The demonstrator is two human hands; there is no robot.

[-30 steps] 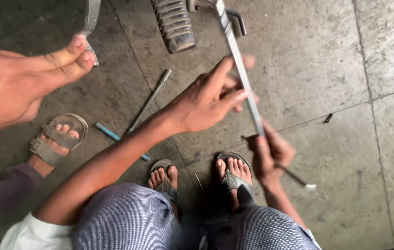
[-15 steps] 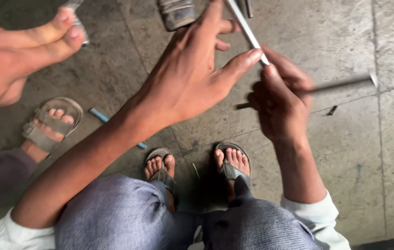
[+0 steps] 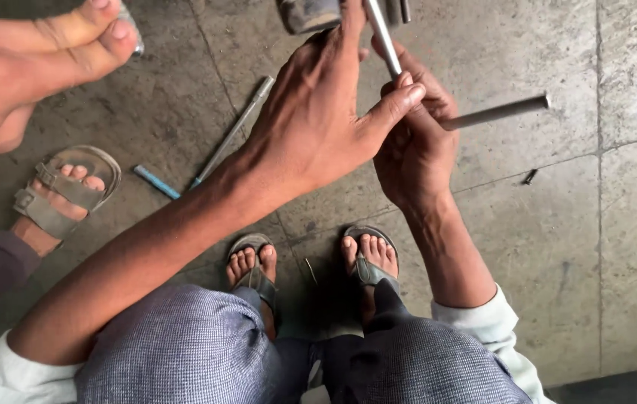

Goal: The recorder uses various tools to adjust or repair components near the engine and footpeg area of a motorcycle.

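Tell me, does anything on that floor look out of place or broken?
Nothing looks broken. A metal rod and a blue stick lie loose on the concrete floor near sandalled feet, easy to step on. Both hands, left and right, grip thin rods.

Floor: grey concrete slabs (image 3: 617, 67), stained and scuffed, divided by narrow joints (image 3: 597, 187). Lighting is dim and even. No walls or furniture in view.

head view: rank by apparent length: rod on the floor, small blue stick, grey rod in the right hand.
1. Rod on the floor, longest.
2. Grey rod in the right hand: shorter, but the grip hides part, and it sits nearer the camera, so unsure.
3. Small blue stick, clearly shortest.
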